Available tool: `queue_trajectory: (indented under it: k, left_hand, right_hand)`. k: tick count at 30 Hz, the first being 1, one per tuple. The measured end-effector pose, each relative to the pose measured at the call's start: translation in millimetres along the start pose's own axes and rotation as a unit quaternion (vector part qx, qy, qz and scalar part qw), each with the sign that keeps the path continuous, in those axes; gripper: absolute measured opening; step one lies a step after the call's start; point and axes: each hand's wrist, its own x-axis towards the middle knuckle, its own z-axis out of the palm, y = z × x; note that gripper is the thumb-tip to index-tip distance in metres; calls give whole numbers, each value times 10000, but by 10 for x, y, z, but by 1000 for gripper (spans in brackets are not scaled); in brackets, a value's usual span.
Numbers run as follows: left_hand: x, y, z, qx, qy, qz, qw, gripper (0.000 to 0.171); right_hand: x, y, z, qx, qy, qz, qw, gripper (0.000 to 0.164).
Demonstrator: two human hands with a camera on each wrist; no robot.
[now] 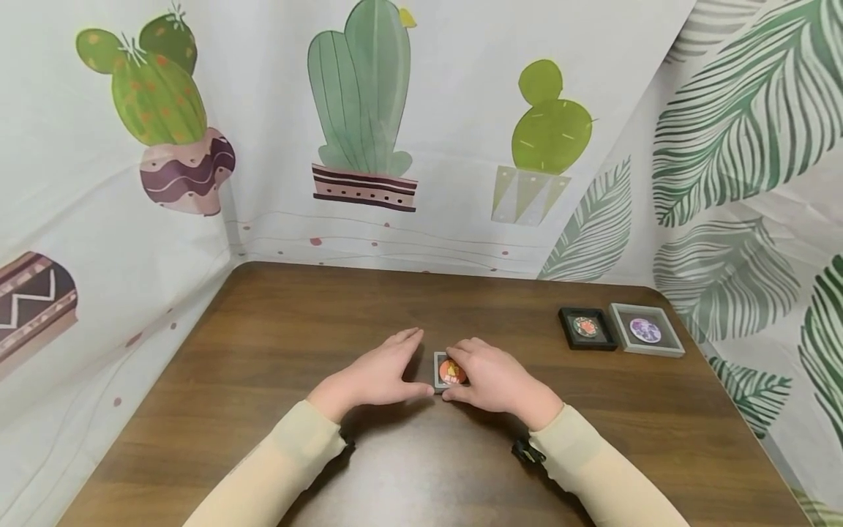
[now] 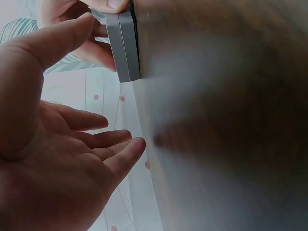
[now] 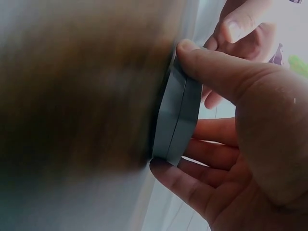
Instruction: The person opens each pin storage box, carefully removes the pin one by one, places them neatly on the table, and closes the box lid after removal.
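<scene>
Cases (image 1: 437, 369) (image 1: 604, 331) (image 1: 667, 333): there were three.
Also had three round badges (image 1: 451, 372) (image 1: 585, 326) (image 1: 645, 330), two hands (image 1: 378, 372) (image 1: 497, 377), two sleeves (image 1: 273, 457) (image 1: 599, 461), one desk (image 1: 369, 300).

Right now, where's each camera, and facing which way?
Head: worn there, facing forward and down at the table; left hand, right hand and sleeves show.
Left wrist: worn there, facing that hand and the gray case; right hand beyond.
Right wrist: worn there, facing that hand gripping the case; left hand beyond.
Both wrist views share the case and both hands.

Pale cream sleeves (image 1: 612, 472) end in plain cuffs (image 1: 571, 439) — small black fittings (image 1: 529, 451) beside them.
</scene>
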Motion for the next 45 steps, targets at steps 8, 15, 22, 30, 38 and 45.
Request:
queue_trajectory:
  k: [8, 15, 22, 30, 38, 45]
  left_hand:
    - [-42, -49, -47, -11, 11, 94, 10000, 103]
    - [-41, -58, -42, -68, -60, 59, 9999, 104]
    - [-37, -29, -46, 52, -89, 179, 9998, 103]
    - [-23, 0, -27, 199, -71, 470, 9987, 99]
    - [-25, 20, 21, 433, -36, 594, 9973, 98]
    - [-20, 70, 57, 497, 95, 837, 9952, 89]
  right_hand:
    - [-13, -68, 30, -88, 17, -10, 10000, 74]
    - [-40, -116, 18, -142, 17, -67, 9999, 74]
    - [-51, -118, 3, -101, -63, -147, 9998, 74]
    - [-83, -86, -31, 125, -217, -229, 9994, 75]
    - [-111, -88, -29, 236, -236, -302, 9990, 72]
    - [-123, -105, -29, 279, -233, -325, 9988, 71]
